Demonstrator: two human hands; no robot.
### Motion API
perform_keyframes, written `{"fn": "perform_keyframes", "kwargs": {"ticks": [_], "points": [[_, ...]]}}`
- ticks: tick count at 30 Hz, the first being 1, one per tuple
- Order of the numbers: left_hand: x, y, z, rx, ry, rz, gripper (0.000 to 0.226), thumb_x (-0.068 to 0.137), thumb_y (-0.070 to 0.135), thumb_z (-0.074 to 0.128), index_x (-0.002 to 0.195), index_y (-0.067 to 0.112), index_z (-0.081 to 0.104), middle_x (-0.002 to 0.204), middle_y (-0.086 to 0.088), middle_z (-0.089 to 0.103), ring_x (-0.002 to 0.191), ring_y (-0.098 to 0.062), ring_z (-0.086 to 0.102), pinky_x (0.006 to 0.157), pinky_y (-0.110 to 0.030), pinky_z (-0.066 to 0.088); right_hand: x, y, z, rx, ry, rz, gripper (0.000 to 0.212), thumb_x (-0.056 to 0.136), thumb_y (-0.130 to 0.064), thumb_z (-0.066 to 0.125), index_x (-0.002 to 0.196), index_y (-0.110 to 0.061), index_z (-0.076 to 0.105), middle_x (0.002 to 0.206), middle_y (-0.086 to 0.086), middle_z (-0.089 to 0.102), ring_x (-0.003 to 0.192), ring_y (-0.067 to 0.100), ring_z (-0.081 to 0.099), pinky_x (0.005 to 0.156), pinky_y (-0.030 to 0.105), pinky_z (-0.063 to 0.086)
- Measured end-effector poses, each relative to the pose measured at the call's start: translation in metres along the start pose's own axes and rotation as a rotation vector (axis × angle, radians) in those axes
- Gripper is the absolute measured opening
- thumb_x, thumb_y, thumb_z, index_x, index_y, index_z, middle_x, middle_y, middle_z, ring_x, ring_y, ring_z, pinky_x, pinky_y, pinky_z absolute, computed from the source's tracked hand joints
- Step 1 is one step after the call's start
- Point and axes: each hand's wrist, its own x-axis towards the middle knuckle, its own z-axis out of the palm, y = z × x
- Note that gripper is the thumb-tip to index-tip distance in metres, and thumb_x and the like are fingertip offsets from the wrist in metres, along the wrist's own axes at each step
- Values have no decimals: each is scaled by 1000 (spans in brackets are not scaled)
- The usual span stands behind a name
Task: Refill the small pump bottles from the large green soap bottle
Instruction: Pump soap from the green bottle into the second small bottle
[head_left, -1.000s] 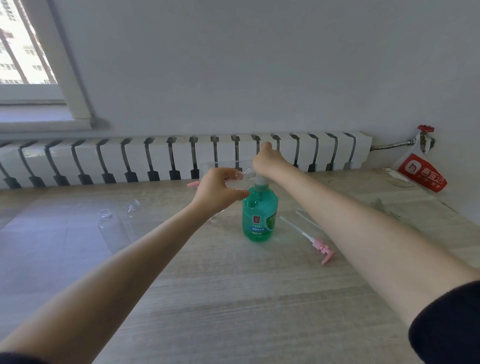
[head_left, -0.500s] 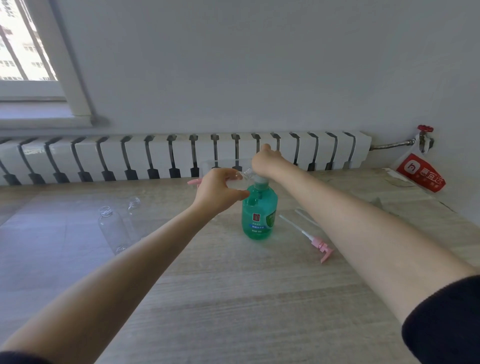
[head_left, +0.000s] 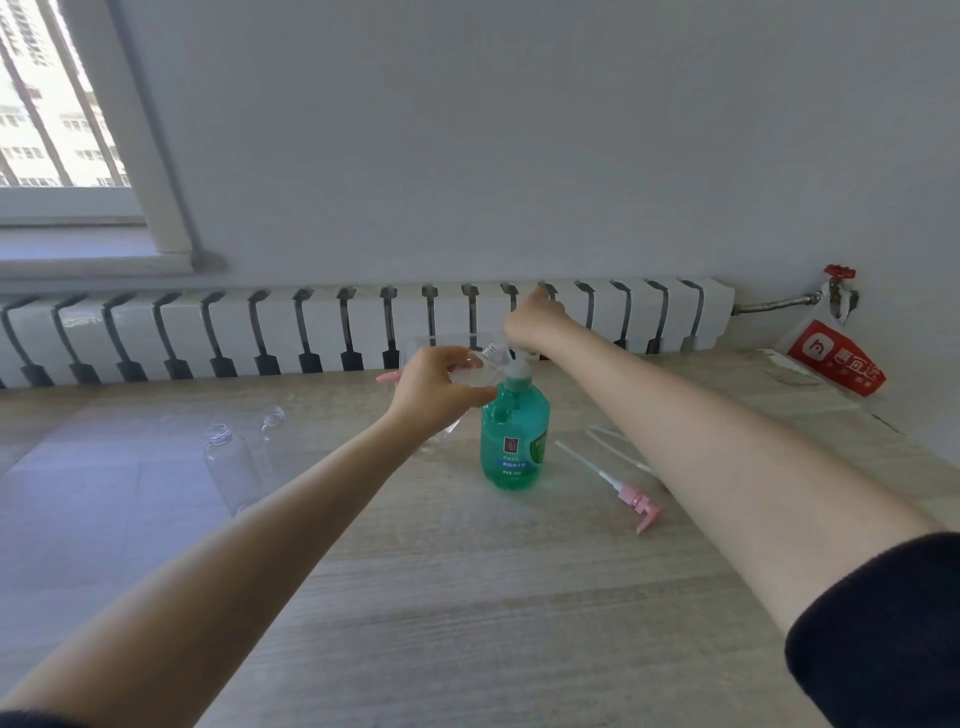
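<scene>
The large green soap bottle (head_left: 514, 441) stands upright mid-table. My right hand (head_left: 535, 325) rests on top of its pump head; how its fingers lie is hidden. My left hand (head_left: 441, 392) grips a small clear bottle (head_left: 480, 366), tilted with its open neck toward the pump's spout. Two more empty clear bottles without pumps stand to the left, one nearer (head_left: 231, 467) and one behind it (head_left: 271, 428). A pink pump (head_left: 636, 501) with its white tube lies on the table right of the green bottle.
The wooden table (head_left: 467, 597) runs back to a white radiator (head_left: 363, 327) under the wall. Another pink pump's tip (head_left: 387, 378) shows behind my left hand. A red-and-white bag (head_left: 834, 358) hangs at the far right below a red valve (head_left: 839, 273).
</scene>
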Motion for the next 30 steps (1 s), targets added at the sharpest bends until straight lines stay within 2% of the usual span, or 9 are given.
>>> {"fn": "perform_keyframes", "kwargs": {"ticks": [7,11,16,20,23,30], "points": [[1,-2,1,-15,3,-3,47,75,13,77,118,7,62,123,-5,62,106,-12,54,87,-25,41,2,-2,9,-11,-21,25,63,96,-9,40,149,-7,6,150,19,17,127,31,39,94,32,41],[1,-4,4,-15,4,-2,51,75,13,77,122,5,60,123,-6,61,102,-11,53,87,-26,42,3,2,13,-13,-19,24,62,96,-7,39,150,-10,7,152,19,13,127,33,39,91,34,39],[0,-9,8,-11,1,-22,53,73,15,78,122,7,60,124,-7,62,109,-18,58,97,-37,49,5,6,20,-23,-22,7,65,96,-9,42,151,-14,6,151,17,12,123,32,43,83,33,39],[-1,-9,10,-30,5,-22,50,75,14,78,121,6,61,125,-8,62,109,-16,56,94,-29,46,6,6,22,-38,-18,-16,65,96,-9,41,151,-16,7,151,16,12,120,31,45,79,32,39],[-2,-8,10,-22,-3,-23,50,75,14,77,122,6,60,125,-8,61,110,-16,56,90,-26,44,4,7,22,-59,-9,-23,67,95,-10,40,152,-18,6,152,15,11,121,32,44,81,34,41],[-3,-5,7,-22,-18,-38,49,75,14,77,121,6,61,125,-8,61,112,-18,56,96,-33,46,0,7,19,-12,-32,-3,61,96,-12,39,149,-11,10,149,18,20,121,31,44,79,33,39]]}}
